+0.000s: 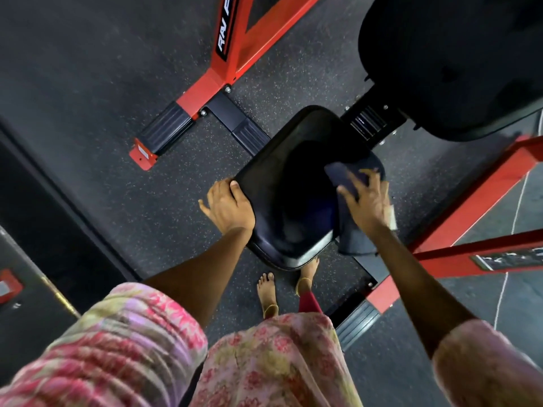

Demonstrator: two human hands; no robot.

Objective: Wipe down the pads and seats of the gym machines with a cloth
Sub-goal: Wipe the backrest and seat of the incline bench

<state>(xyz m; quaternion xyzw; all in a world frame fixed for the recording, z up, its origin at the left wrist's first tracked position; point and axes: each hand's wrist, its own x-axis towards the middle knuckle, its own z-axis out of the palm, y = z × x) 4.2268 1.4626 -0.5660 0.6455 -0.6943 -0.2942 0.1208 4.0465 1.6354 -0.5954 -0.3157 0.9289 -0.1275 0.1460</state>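
A glossy black padded seat of a red-framed gym machine sits in the middle of the view. My left hand grips the seat's left edge, thumb on top and fingers curled round the side. My right hand presses a dark blue cloth onto the seat's right side with its fingers spread; the cloth hangs down over the seat's right edge. A large black back pad stands behind the seat at the upper right.
Red steel frame bars run across the dark speckled rubber floor at upper left, and more red bars at the right. My bare feet stand just in front of the seat. A dark platform edge lies at the left.
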